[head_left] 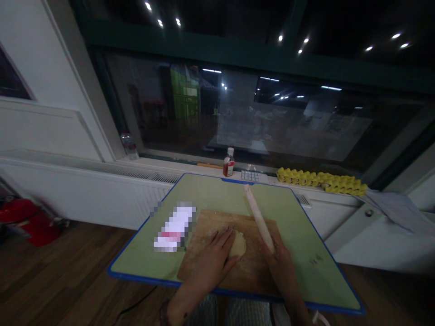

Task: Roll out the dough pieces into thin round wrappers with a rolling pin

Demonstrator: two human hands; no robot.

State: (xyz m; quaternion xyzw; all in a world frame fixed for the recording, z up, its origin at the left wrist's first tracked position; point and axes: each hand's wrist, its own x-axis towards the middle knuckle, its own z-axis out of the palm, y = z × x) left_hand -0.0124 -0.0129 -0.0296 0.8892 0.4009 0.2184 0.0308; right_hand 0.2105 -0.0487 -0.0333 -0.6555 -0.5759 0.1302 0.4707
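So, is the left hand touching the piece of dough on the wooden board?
Touching. In the head view the left hand lies flat on the dough, its fingers covering the dough's left part, no gap visible.

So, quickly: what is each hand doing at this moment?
Left hand: open, flat on the dough on the wooden board.
Right hand: closed, holding the rolling pin.

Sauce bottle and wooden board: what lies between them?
Head view: bare green mat between the sauce bottle and the wooden board; the rolling pin's far end reaches there.

One dough piece, one rolling pin, one board, two bottles.
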